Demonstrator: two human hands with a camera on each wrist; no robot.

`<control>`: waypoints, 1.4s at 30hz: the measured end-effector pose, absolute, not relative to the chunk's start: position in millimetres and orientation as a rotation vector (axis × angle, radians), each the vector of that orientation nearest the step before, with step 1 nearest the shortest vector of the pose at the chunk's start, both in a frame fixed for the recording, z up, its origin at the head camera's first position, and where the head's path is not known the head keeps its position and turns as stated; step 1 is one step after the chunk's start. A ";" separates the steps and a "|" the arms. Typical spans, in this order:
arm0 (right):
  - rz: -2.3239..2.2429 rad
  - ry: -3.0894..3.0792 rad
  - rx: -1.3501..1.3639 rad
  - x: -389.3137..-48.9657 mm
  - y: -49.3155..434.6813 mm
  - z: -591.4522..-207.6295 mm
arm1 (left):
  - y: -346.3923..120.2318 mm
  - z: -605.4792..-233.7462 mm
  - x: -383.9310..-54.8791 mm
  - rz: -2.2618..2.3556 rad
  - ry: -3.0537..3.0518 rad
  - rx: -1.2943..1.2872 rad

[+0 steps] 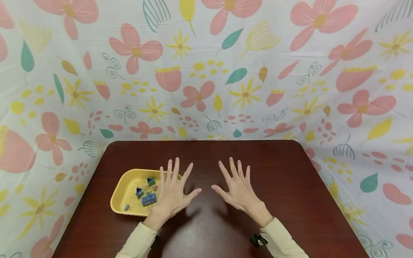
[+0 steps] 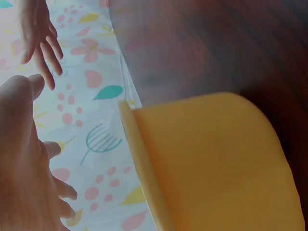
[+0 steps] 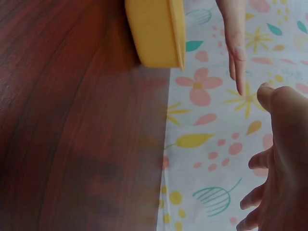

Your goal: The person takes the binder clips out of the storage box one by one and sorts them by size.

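Note:
My left hand (image 1: 172, 195) is spread with straight fingers, overlapping the right side of a yellow basin (image 1: 117, 195) in the head view. It holds nothing. In the basin lie several blue binder clips (image 1: 149, 199) of different sizes and a small pinkish clip (image 1: 155, 188); my left hand hides part of the inside. My right hand (image 1: 240, 190) is spread too, fingers straight, holding nothing, over the middle right of the table. In the left wrist view the basin's outer wall (image 2: 216, 159) stands beside the left hand (image 2: 24, 159).
The dark reddish-brown table (image 1: 290, 186) has rounded far corners. Behind it and along both sides hangs a white sheet (image 1: 206, 46) printed with flowers and leaves. Beige sleeves (image 1: 138, 240) cover both forearms, with a dark band (image 1: 259, 240) at the right wrist.

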State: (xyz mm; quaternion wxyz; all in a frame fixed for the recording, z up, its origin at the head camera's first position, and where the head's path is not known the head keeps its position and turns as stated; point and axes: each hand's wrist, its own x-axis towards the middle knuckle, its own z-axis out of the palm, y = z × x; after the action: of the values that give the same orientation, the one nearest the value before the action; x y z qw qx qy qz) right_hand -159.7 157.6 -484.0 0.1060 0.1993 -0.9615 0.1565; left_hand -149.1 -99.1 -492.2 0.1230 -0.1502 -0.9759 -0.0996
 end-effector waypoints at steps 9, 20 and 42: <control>0.513 -2.835 0.666 -167.6 130.5 -483.6 | -118.9 -493.1 -151.2 -0.274 -2.839 -0.395; 0.562 -2.848 0.783 -169.8 97.0 -485.0 | -143.0 -500.3 -151.5 -0.322 -2.880 -0.310; 0.765 -2.631 1.272 -162.6 5.4 -502.3 | -243.9 -505.5 -137.8 -0.569 -2.889 0.138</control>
State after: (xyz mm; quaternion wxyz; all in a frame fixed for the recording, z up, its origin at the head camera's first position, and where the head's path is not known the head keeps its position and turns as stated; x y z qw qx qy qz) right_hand -162.6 5.4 -502.3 0.0601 0.4204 -0.8694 0.2527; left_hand -137.8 -243.9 -505.5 0.0968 0.0465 -0.9754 -0.1923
